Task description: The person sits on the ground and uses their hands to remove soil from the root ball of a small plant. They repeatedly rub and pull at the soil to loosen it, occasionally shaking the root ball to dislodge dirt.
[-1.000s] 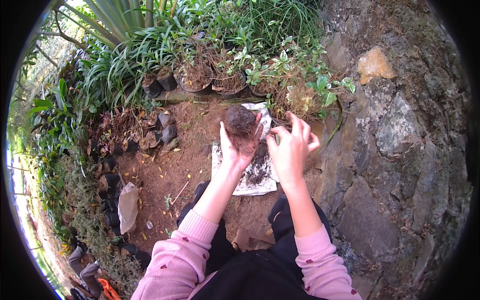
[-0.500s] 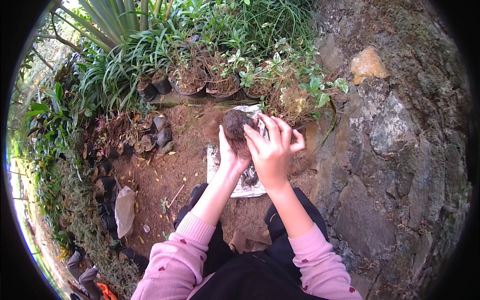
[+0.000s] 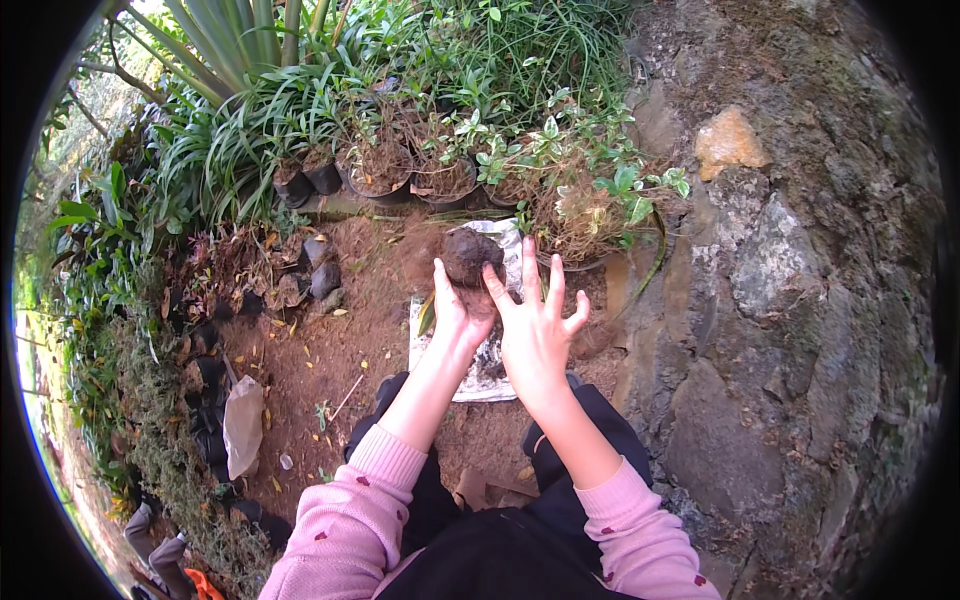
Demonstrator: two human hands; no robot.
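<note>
Near the middle of the frame, a rounded, dark brown clump of soil and fine roots [image 3: 470,257] sits in the left hand [image 3: 462,318], which is cupped palm-up with fingers partly curled around its underside. The right hand [image 3: 537,335] is spread wide, back upward, gripping nothing; its leftmost digit meets the clump's lower right edge, though how firmly cannot be told.

Below both hands lies a soil-smeared white sheet [image 3: 490,393], spread on bare reddish-brown earth [image 3: 320,360] scattered with small yellow leaves. Outdoor daylight falls over the whole place. A rough grey-brown stone wall or slope [image 3: 725,430] fills the right side, with a pale orange angular stone [image 3: 731,142] at its upper part.

Along the top centre stands a row of round black plant pots [image 3: 380,193] filled with dry, tangled brown roots; to their right grows a bushy plant with cream-edged green leaves [image 3: 625,185]. Long strap-shaped green leaves [image 3: 220,150] crowd the upper left, and a crumpled beige bag [image 3: 243,425] lies at lower left.
</note>
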